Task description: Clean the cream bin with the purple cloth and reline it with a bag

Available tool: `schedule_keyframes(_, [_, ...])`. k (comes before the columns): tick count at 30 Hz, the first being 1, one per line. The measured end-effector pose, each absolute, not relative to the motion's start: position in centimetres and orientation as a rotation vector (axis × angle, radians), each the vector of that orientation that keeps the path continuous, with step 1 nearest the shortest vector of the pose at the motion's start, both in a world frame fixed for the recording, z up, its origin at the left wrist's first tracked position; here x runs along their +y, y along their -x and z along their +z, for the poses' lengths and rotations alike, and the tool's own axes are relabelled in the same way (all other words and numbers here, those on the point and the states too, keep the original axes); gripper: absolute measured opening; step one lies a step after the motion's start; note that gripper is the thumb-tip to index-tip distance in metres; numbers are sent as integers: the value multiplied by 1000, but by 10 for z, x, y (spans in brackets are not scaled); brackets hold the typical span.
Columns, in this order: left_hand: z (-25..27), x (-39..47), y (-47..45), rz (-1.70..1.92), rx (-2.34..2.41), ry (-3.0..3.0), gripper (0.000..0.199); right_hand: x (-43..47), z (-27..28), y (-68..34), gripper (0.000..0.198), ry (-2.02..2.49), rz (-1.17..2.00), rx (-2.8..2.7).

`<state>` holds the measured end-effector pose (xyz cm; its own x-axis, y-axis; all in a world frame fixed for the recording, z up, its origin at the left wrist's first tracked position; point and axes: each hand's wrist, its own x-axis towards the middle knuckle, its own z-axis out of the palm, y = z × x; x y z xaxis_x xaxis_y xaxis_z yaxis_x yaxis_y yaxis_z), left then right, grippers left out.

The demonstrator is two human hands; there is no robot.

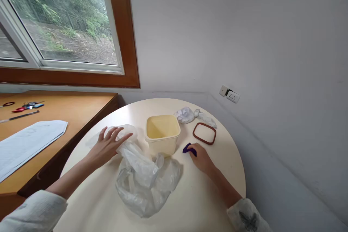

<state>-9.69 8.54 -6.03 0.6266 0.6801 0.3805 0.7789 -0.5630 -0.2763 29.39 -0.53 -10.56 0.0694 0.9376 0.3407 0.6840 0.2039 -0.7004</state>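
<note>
1. Nearest, a crumpled clear bag (145, 192) sprawls over the round table (206, 199), slack folds against the tub.
2. The right hand (201, 158) has its fingers closed round a purple cloth (186, 148), bunched perhaps for control.
3. The left hand (108, 145) spreads its fingers above the plastic; contact, I can't tell.
4. The cream tub (163, 146) stands upright mid-table, mouth up, probably for easy reach.
5. A brown frame (203, 140) lies flat, seemingly set aside.
6. Room opens toward the near right rim; the wall (179, 36) hems the far edge.
</note>
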Motion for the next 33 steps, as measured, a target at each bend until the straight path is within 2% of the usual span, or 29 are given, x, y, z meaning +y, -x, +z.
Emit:
schedule_keyframes(2, [-52,78,92,-284,-1209,2413,75,2,-99,-308,16,1540,412,-1484])
schedule_keyframes(6, [-37,51,81,-209,-1327,2478,76,12,-83,-335,28,1567,197,-1265])
schedule_keyframes(9, [-33,32,76,-226,-1460,2562,71,14,-80,-343,26,1616,25,-1489])
schedule_keyframes(12, [-40,20,73,-342,-1656,2640,59,17,-90,-343,22,1679,18,-1788])
schedule_keyframes(18, [-74,20,68,-393,-1878,2747,38,37,-118,-336,32,1819,-64,-1783])
schedule_keyframes(24, [-85,39,72,-366,-1832,2853,33,52,-135,-332,25,1983,-145,-1831])
schedule_keyframes(29, [-60,32,71,-531,-1823,2800,32,44,-134,-332,16,2040,-198,-1829])
schedule_keyframes(33, [-20,9,65,-887,-1711,2712,24,24,-117,-332,17,2052,-187,-1766])
